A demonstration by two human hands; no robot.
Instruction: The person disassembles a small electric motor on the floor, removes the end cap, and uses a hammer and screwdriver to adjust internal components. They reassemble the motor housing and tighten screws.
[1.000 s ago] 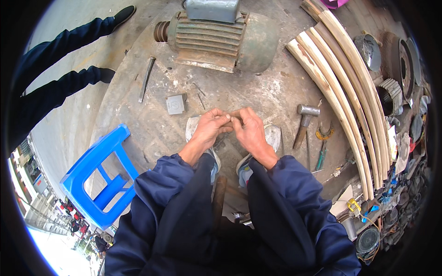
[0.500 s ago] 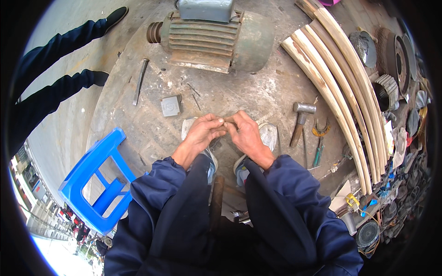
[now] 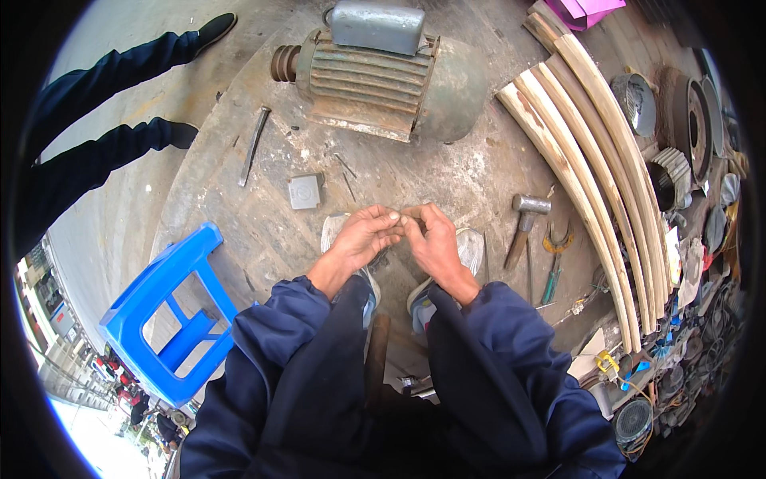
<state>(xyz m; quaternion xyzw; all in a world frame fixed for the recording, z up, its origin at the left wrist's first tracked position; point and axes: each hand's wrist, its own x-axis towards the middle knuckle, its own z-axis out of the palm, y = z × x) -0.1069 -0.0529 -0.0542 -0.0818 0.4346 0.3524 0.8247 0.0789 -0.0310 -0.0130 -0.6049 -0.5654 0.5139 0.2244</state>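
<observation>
Above my shoes, my left hand (image 3: 362, 243) and my right hand (image 3: 434, 244) meet with their fingertips together. Thumbs and forefingers are pinched; whatever is between them is too small or hidden to make out. Ahead and to the left, a square grey metal block (image 3: 304, 192) lies on the ground, beside some thin dark rods (image 3: 346, 177). Right of my right hand rests a hammer (image 3: 523, 225) with a wooden handle. Next to it are a thin rod (image 3: 529, 271) and a green-handled tool (image 3: 551, 279) by a yellowish curved metal piece (image 3: 558, 239).
A large rusty electric motor (image 3: 367, 80) lies ahead, with a chisel (image 3: 254, 148) to its left. Long peeled wooden poles (image 3: 586, 160) line the right, before piled scrap parts (image 3: 694, 351). A blue plastic stool (image 3: 132, 319) stands left. Another person's legs (image 3: 104, 152) show upper left.
The view has shifted slightly, so the ground things appear a little lower and further right. My hands stay together, with the fingers slightly rearranged.
</observation>
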